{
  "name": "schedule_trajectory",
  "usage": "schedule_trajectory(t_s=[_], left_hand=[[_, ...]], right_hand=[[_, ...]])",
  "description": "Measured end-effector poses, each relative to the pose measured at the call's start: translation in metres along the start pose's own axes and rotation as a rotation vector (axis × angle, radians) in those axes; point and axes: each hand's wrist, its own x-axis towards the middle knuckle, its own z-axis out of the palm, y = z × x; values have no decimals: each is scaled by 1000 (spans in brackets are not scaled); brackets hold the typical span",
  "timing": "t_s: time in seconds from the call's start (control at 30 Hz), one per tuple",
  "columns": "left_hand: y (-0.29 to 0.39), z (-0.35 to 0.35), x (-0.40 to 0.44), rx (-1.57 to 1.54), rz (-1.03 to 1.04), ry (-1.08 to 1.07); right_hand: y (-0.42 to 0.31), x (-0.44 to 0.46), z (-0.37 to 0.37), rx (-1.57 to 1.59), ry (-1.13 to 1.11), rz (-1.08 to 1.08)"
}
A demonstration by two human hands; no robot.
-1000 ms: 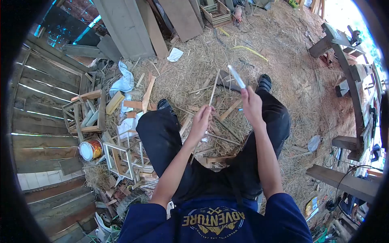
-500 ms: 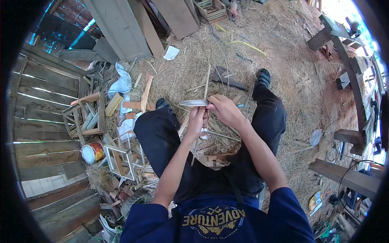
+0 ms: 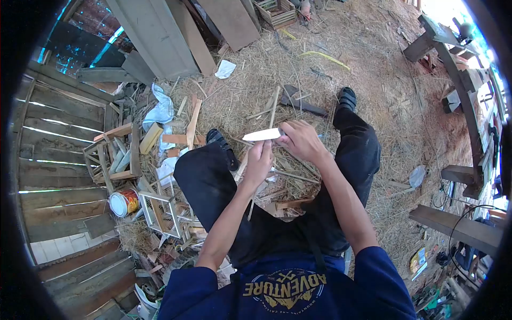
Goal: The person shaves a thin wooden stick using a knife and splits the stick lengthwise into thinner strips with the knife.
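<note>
Silver pointed steel knife (image 3: 261,135) in R hand's (image 3: 304,141) wrapped grip, held x-wise to thin pale wooden stick (image 3: 274,108); L hand's (image 3: 259,161) grip pinches stick, prob. for steadiness.

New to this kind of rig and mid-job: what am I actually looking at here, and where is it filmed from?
There is no machine: these are a person's bare hands, seen by one head-worn camera looking forward and down. The left hand holds a thin pale wooden stick. The right hand grips a knife with a pale, pointed blade, which crosses the stick in this view. On the straw-strewn brown ground lies a dark, hatchet-shaped tool, ahead of the hands.
</note>
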Motion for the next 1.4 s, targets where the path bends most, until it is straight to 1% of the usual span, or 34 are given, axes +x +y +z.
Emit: schedule_trajectory(t_s=[0.07,0.1,0.17,0.2,0.23,0.27,0.3,0.4,0.43,0.47,0.53,0.63,0.73,0.77,0.87,0.97,1.07,1.13,1.2,1.3,1.4], left_hand=[[-7,2,4,93,61,49],[-3,5,4,139,91,71],[6,4,-9,-121,-47,11],[11,3,-15,-246,-115,-23],[10,3,-19,-225,-79,-49],[7,6,-25,-205,-48,-69],[7,6,-26,-185,-6,-86],[12,-1,-11,-247,-102,-74],[7,-4,-6,-266,-101,-79],[3,-6,-3,-298,-101,-93],[3,-8,0,-347,-98,-129],[4,-4,-4,-356,-112,-101],[4,-3,-1,-365,-119,-72],[4,-3,1,-373,-117,-57],[11,1,6,-395,-128,-11],[4,3,13,-428,-159,-9],[-5,5,14,-349,-206,26],[-1,6,12,-358,-173,7],[0,3,11,-369,-154,-37],[3,2,8,-308,-140,-78],[3,4,6,-233,-87,-52]], right_hand=[[-1,0,-5,-39,7,6],[2,0,-7,-60,33,79],[17,0,-15,-103,88,229],[32,2,-29,-270,147,275],[48,-3,-29,-201,287,327],[63,-3,-35,-218,306,560],[66,-4,-43,-222,287,544],[58,-11,-43,-261,225,438],[50,-19,-41,-280,193,394],[45,-26,-36,-162,221,391],[31,-30,-36,-85,209,453],[20,-22,-44,-56,203,452],[9,-12,-44,17,190,370],[7,-9,-40,57,160,351],[-6,0,-30,43,25,252],[-15,2,-17,111,-11,144],[-18,3,-7,151,-40,82],[-18,3,-6,135,-46,78],[-14,2,-3,121,-13,23],[-7,-1,1,99,-13,-20],[-4,-2,1,76,2,-55]])
